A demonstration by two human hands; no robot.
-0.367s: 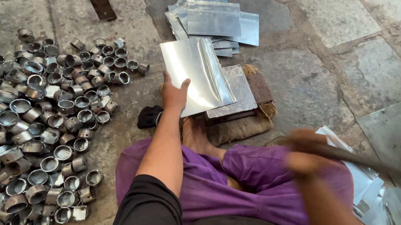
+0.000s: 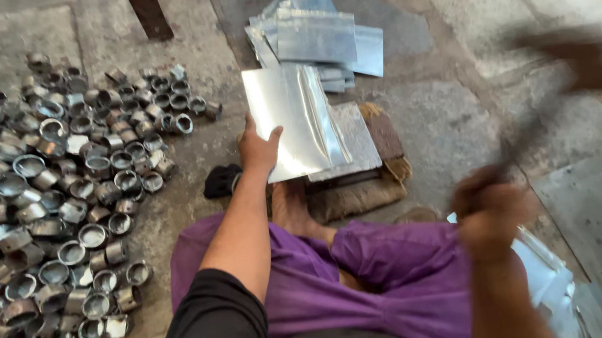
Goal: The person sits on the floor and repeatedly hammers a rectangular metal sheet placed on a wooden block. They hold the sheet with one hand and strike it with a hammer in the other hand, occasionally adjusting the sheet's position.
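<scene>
With the shiny metal sheet (image 2: pixel 298 120) kept pinched by the left hand (image 2: pixel 257 150), the blurred tool (image 2: pixel 571 85), gripped in the right hand (image 2: pixel 490 208), has been raised toward the upper right.

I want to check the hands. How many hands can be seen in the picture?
2. The left hand holds the shiny sheet on the block. The right hand, blurred, grips a dark tool at the right.
</scene>
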